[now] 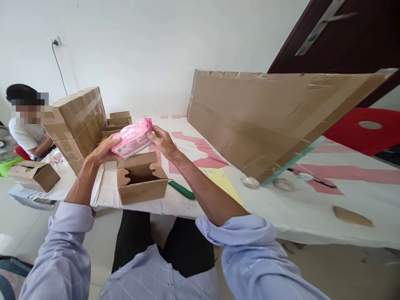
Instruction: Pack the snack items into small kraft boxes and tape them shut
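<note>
Both my hands hold a pink, soft plastic-wrapped package (133,137) with white lettering and a barcode, raised above the table. My left hand (105,149) grips its left end, the thumb lying along the near side. At the right end, my right hand (164,141) closes on the wrapper. Just below the package stands an open cardboard box (143,189), its flaps up and its inside dark. A green curved-handled tool (181,190) lies right of the box, partly hidden by my right forearm.
Stacked taped cartons (78,125) stand at the left, with open boxes (118,121) behind. A large cardboard sheet (265,121) leans across the right side. A yellow sheet (223,181) and tape rolls (251,182) lie on the table. Another person (29,129) sits at far left.
</note>
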{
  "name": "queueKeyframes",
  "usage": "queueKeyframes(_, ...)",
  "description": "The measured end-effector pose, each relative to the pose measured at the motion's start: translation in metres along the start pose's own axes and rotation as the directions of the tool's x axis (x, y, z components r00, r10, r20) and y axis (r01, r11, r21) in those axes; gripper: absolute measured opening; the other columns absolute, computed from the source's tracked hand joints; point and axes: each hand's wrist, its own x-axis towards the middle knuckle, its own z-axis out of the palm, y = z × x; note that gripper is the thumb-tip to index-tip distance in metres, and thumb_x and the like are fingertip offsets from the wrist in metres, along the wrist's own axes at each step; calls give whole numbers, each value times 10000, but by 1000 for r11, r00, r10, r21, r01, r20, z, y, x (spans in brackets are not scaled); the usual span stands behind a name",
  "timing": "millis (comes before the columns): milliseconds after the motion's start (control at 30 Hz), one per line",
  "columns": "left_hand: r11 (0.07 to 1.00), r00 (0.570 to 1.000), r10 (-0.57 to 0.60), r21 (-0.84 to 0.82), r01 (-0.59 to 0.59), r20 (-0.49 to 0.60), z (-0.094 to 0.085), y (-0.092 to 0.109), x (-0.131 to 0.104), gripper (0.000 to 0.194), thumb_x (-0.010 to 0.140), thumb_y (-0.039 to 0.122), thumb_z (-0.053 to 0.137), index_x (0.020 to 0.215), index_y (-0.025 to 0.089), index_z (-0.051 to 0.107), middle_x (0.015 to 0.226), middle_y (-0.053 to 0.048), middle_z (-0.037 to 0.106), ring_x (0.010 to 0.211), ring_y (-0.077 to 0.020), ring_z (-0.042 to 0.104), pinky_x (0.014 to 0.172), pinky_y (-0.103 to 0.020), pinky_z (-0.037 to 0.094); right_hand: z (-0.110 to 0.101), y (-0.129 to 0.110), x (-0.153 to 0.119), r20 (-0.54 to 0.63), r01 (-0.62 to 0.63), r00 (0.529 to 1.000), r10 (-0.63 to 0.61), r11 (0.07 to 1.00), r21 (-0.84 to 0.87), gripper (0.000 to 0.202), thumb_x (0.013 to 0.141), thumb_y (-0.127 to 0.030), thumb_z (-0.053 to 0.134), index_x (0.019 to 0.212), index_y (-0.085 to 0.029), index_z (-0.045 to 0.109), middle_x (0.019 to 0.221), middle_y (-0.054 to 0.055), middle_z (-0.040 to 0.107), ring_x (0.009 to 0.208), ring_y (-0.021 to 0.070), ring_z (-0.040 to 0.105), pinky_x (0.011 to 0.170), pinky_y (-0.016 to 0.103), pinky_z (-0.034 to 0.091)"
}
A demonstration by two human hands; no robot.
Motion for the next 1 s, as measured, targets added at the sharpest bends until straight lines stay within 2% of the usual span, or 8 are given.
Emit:
queueKeyframes(67,998,997,49,-32,-51,-57,-7,-8,4,738,781,469,965,1394,140,717,1169,-150,802,929,-287,790,765,-383,694,-3,2,5,25,127,992,-127,992,-11,779,908,-793,751,1479,-265,699,1527,104,678,1444,360,595,1187,512,552)
queueKeyframes(133,990,983,132,-34,-137,-131,-17,-17,7,738,721,440,991,1341,140,724,1197,-143,788,1012,-303,783,847,-406,688,-10,12,7,40,146,989,-143,987,-71,839,903,-781,767,1563,-278,643,1653,117,575,1493,378,563,1213,553,533)
queueKeyframes(267,948,907,318,80,-308,-275,-46,-34,10,733,651,472,1003,1270,190,728,1218,-98,767,1054,-278,751,898,-390,645,-33,47,-5,35,-65,996,79,956,-287,1069,777,-704,912,1659,-229,538,1732,216,459,1547,463,503,1217,649,513)
queueKeyframes(367,899,834,431,249,-361,-345,-69,-47,13,726,619,478,1010,1232,210,728,1164,-61,753,1015,-243,718,859,-334,601,-45,74,-28,85,-268,949,305,917,-295,964,691,-561,987,1517,-180,671,1489,240,680,1333,448,680,1060,603,625)
queueKeyframes(500,832,814,482,462,-308,-324,-89,-79,17,686,614,476,998,1184,194,742,1125,-61,728,1056,-256,680,900,-325,559,-47,92,-55,216,-399,875,434,898,-188,473,669,-511,945,969,-167,819,922,95,803,819,264,747,690,371,630)
queueKeyframes(633,800,820,482,537,-268,-309,-88,-121,24,584,663,464,935,1144,192,747,1132,-82,707,1094,-279,662,1037,-384,522,-46,93,-72,124,-395,899,420,900,-186,409,702,-564,874,721,-178,741,729,37,727,658,186,639,558,296,490)
queueKeyframes(867,638,850,511,719,-277,-126,-65,-157,22,388,825,312,792,1200,228,736,1293,-137,684,1267,-327,634,1162,-463,489,-49,80,-94,118,-409,899,422,905,-118,410,775,-569,845,900,-180,816,897,66,802,768,218,695,660,322,545)
queueKeyframes(1000,577,860,505,769,-274,-73,-61,-177,11,458,810,166,667,1259,241,723,1345,-133,663,1320,-311,620,1197,-478,477,-51,80,-100,103,-412,899,426,902,-133,375,818,-567,822,883,-198,806,877,55,779,751,215,685,661,327,541)
